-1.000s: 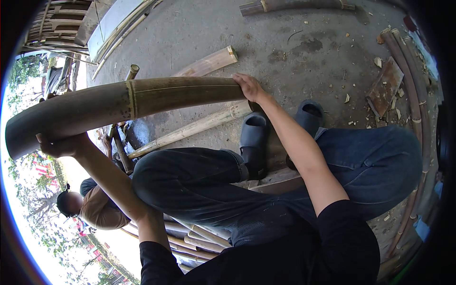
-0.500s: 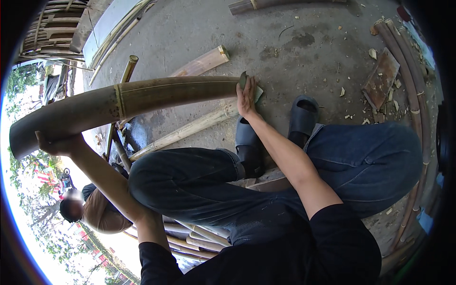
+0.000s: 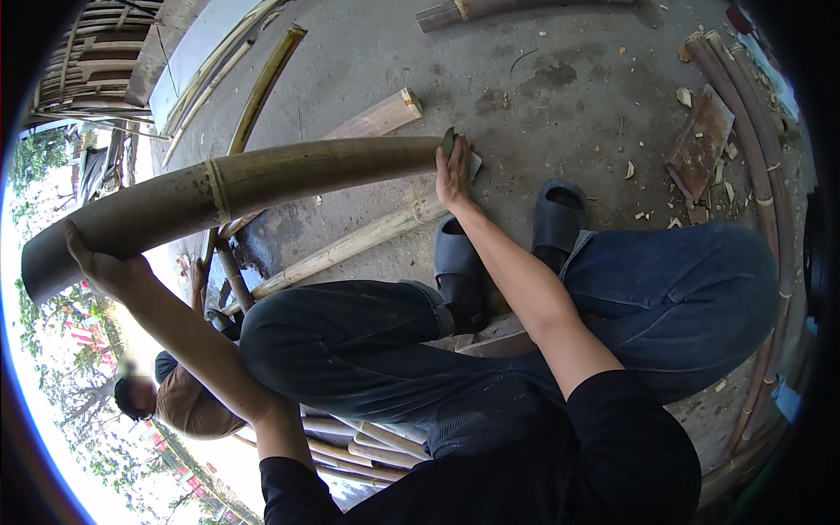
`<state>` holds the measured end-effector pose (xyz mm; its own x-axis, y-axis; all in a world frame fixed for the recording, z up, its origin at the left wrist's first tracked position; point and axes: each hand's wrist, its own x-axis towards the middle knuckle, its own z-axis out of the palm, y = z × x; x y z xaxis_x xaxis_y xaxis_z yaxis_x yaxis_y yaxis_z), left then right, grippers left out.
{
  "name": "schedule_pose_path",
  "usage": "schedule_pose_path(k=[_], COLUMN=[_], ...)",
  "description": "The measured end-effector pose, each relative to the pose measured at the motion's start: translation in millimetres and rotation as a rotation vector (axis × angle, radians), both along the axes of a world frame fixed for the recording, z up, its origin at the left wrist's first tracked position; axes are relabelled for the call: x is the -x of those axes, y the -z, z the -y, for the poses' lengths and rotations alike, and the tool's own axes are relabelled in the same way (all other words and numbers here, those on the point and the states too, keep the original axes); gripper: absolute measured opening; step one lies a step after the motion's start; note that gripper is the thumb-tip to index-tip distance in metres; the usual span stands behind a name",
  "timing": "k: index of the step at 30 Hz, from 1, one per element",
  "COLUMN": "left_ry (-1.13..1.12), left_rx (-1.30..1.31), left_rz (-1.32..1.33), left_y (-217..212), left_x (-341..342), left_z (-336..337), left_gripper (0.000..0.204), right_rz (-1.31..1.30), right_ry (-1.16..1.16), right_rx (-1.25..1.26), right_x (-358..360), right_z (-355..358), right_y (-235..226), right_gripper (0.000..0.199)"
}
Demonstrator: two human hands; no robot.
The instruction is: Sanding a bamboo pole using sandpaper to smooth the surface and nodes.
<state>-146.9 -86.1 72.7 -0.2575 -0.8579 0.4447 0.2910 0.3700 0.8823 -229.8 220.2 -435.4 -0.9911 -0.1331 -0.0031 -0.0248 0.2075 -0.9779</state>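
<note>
A thick brown-green bamboo pole (image 3: 306,175) stretches across in front of me, raised off the floor, with a pale node ring left of its middle. My left hand (image 3: 112,269) grips it from below near its wide left end, fingers partly hidden. At the narrower right end, my right hand (image 3: 455,175) presses its palm against the pole, fingers pointing up and nearly straight. A small dark curved tip (image 3: 448,140) shows beside those fingers; what it belongs to I cannot make out.
A pale bamboo pole (image 3: 350,241) lies beyond my left knee; a split piece (image 3: 381,114) lies farther off. Another pole (image 3: 267,87) slants upward behind. Long poles (image 3: 759,166), a rusty plate (image 3: 703,144) and chips are at right. A person (image 3: 192,394) is at left.
The pole's left end has dropped slightly with my left hand, while the right end has hardly moved. Behind it, the slanting pole now reaches farther up. The person at left has shifted.
</note>
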Motion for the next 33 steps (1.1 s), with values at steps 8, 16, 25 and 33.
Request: schedule_pose_path(k=[8, 16, 25, 33], left_ry=[-0.001, 0.123, 0.097, -0.022], left_rx=[0.013, -0.071, -0.004, 0.024], left_rz=[0.085, -0.110, -0.045, -0.099], left_y=[14, 8, -6, 2], left_x=[-10, 5, 18, 13], left_z=[24, -27, -68, -54], left_gripper=[0.074, 0.056, 0.054, 0.063], right_rz=[-0.234, -0.021, -0.767, -0.861], right_ry=[-0.078, 0.041, -0.205, -0.078], right_rx=[-0.014, -0.127, 0.376, -0.025], right_x=[-8, 20, -36, -17], right_z=[18, 32, 148, 59], right_y=[-3, -100, -373, -218], right_gripper=[0.080, 0.049, 0.052, 0.085])
